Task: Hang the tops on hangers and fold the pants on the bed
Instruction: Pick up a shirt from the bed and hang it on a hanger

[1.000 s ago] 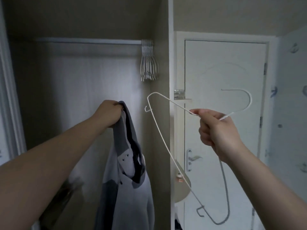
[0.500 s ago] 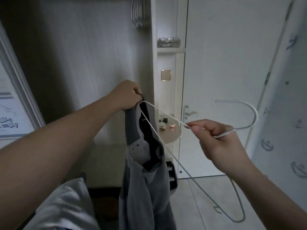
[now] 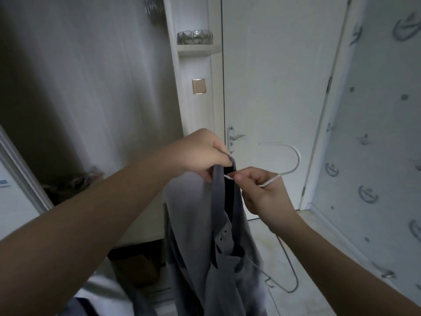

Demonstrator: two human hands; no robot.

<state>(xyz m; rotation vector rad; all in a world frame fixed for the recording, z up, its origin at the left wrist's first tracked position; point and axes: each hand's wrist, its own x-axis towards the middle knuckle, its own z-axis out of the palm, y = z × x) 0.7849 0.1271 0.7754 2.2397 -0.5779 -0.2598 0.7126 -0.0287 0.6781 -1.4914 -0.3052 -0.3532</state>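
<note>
Grey top [image 3: 218,258] is being held up at the collar, pinched in the curled fingers of the left hand [image 3: 200,153]; it is hanging free in front of the white door [image 3: 273,76]. White wire hanger [image 3: 296,160] is being gripped at its neck by the right hand [image 3: 262,192], fingers closed round the wire. One shoulder arm is being fed into the neck opening; the other is showing below, right of the cloth.

Risks being judged:
- Wire tip is likely being caught on the buttoned front or an inner seam if pushed blind. How far in it is cannot be told, as the cloth is hiding it.
- Collar is being held by a narrow pinch only. A downward tug from the hanger could pull it loose, and the top would be dropped.
- Neck opening is being kept narrow by that same pinch. The second arm may be forced in, with the collar being stretched or the thin wire bent.
</note>
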